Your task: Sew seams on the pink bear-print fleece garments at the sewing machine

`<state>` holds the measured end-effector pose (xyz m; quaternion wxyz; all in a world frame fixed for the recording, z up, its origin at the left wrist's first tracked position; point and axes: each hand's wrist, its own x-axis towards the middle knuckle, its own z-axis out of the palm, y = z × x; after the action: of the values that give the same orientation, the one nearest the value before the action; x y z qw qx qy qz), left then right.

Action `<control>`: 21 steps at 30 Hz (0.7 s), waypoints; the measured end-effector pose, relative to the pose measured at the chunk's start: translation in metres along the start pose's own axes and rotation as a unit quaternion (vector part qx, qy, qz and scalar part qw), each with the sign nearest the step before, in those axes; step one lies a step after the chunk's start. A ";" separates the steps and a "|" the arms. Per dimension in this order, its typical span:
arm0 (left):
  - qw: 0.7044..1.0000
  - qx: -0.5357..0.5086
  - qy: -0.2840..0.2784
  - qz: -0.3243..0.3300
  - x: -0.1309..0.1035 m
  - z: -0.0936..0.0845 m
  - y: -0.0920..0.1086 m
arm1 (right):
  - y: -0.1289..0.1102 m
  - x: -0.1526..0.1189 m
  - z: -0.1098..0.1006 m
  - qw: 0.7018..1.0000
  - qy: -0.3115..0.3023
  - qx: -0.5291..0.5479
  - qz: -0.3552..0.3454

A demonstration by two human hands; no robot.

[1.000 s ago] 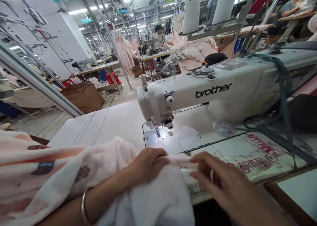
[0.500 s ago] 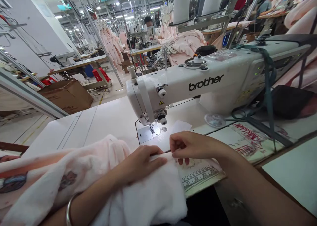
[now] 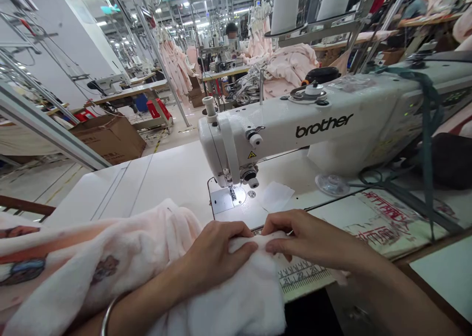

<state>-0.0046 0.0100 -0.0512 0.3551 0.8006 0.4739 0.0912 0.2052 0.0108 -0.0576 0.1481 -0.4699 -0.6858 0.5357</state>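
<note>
A fluffy pale pink fabric [image 3: 147, 242] with printed figures drapes over the near left of the sewing table and hangs off its front edge. My left hand [image 3: 224, 247], a bangle on its wrist, pinches the fabric's upper edge between thumb and fingers. Close beside it, my right hand [image 3: 295, 235] grips the same edge near its corner, the thumb below and the fingers bent over. Both hands are just in front of the white sewing machine [image 3: 258, 134], whose lit presser foot [image 3: 233, 193] stands over the needle plate with no fabric under it.
On the table lie a paper scrap [image 3: 276, 196], a clear plastic bobbin-like disc [image 3: 332, 184] and a ruler strip [image 3: 306, 277] along the front edge. A teal strap [image 3: 427, 129] hangs over the machine arm. Beyond stand a cardboard box [image 3: 110, 137] and hanging pink garments [image 3: 175, 70].
My right hand has closed on the fabric edge, its thumb now against the cloth. The view has shifted slightly, so the machine appears farther right.
</note>
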 end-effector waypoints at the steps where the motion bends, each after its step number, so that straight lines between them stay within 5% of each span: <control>1: 1.000 -0.012 -0.003 0.001 0.000 0.000 0.000 | 0.000 0.001 0.001 1.000 -0.002 0.017 0.009; 7: 0.989 -0.139 -0.018 -0.046 0.004 -0.003 -0.009 | 0.006 0.015 0.004 0.996 -0.018 0.081 0.023; 13: 0.978 -0.143 -0.018 -0.153 0.027 -0.011 -0.027 | 0.007 0.055 -0.008 0.989 -0.090 0.113 0.044; 21: 0.956 -0.127 -0.001 -0.265 0.056 -0.029 -0.037 | -0.001 0.098 -0.018 0.995 0.024 -0.016 0.098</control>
<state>-0.0140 0.0807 -0.0649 0.4659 0.5943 0.6534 0.0524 0.1670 0.1009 -0.0789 0.1034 -0.5500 -0.6410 0.5253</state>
